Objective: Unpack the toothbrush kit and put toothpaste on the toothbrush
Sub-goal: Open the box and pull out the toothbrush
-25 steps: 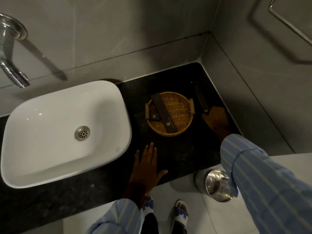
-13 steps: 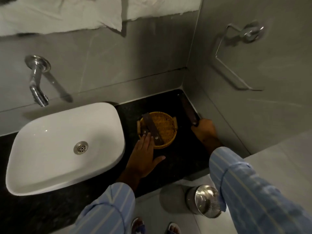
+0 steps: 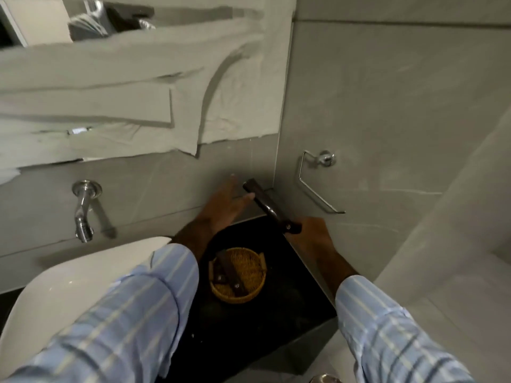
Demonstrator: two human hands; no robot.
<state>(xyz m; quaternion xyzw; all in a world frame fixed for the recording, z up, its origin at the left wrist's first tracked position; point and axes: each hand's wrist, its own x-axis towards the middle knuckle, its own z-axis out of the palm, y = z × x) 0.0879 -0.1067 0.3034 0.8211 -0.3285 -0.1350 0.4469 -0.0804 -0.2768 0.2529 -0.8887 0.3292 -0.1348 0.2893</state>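
Two hands are in view: the left hand [image 3: 224,203] with fingers spread and nothing in it, and the right hand [image 3: 311,235] closed around the near end of one long dark kit box [image 3: 265,204], which slants up and away from it toward the left hand's fingertips. Below and between the two hands sits one round wicker basket [image 3: 240,275]. In it lie two more dark boxes [image 3: 227,270], side by side, making three dark boxes in all. Left of the left hand are one white basin [image 3: 69,275] and one wall tap [image 3: 82,210]. Right of the right hand hangs one metal wall holder [image 3: 318,175].
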